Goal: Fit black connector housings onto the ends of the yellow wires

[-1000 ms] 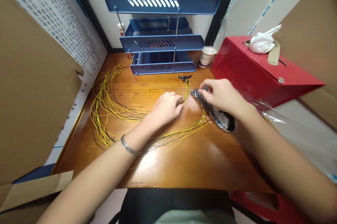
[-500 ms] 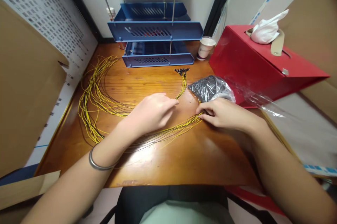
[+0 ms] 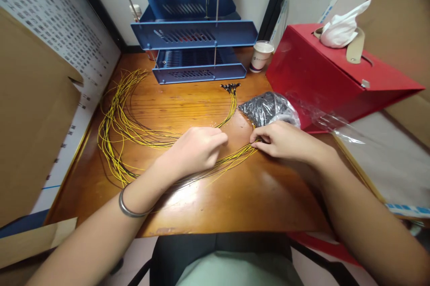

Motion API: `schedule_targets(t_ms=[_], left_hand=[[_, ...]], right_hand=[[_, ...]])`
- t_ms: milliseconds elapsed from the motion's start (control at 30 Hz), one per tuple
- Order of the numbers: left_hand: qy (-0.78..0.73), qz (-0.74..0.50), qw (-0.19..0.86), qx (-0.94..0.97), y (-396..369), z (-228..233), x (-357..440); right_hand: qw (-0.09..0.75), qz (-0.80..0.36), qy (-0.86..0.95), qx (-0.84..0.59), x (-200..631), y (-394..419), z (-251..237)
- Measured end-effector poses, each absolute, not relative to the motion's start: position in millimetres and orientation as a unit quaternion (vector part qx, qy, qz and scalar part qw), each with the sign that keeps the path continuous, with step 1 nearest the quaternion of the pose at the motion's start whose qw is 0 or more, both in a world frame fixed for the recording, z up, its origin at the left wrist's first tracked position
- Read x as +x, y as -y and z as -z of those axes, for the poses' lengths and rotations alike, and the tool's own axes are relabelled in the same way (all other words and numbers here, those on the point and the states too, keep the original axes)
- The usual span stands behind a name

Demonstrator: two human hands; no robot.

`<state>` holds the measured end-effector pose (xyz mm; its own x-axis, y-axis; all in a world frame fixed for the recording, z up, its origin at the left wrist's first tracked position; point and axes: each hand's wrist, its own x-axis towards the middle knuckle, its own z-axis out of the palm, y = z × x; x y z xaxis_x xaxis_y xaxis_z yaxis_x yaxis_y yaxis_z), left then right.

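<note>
A bundle of thin yellow wires (image 3: pixel 124 129) loops across the wooden desk (image 3: pixel 235 196), its black-tipped ends (image 3: pixel 230 86) lying near the blue trays. My left hand (image 3: pixel 195 149) rests curled on the wires at the desk's middle, fingertips pressing them down. My right hand (image 3: pixel 285 140) pinches the near ends of the yellow wires just in front of a clear plastic bag of small black parts (image 3: pixel 268 109). A metal bangle circles my left wrist.
A blue three-tier tray rack (image 3: pixel 198 37) stands at the back. A paper cup (image 3: pixel 261 55) sits beside a red box (image 3: pixel 336 80) topped with white tissue. Cardboard panels (image 3: pixel 30 111) wall both sides, and clear plastic sheet (image 3: pixel 376 151) lies at right.
My right hand left the bag of black parts and came down onto the wire ends. My left hand slid slightly toward me along the wires. The camera tilted downward.
</note>
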<state>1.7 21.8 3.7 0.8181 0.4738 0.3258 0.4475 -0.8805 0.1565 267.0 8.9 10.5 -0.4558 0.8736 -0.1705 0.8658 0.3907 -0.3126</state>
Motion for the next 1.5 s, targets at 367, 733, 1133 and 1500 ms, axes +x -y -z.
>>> schedule_targets(t_ms=[367,733,1133,1500], left_hand=[[-0.359,-0.157,0.205,0.897,-9,8,22],[-0.386,-0.200,0.386,0.814,-10,15,26],[-0.413,-0.208,0.495,0.735,-6,23,34],[-0.438,-0.290,0.402,0.750,-11,22,29]], right_hand=[[0.078,-0.183,0.834,-0.514,263,-8,-11],[0.126,-0.187,0.832,-0.507,264,-7,-10],[0.129,-0.173,0.844,-0.491,263,-7,-8],[0.028,-0.197,0.849,-0.490,264,-1,-17]])
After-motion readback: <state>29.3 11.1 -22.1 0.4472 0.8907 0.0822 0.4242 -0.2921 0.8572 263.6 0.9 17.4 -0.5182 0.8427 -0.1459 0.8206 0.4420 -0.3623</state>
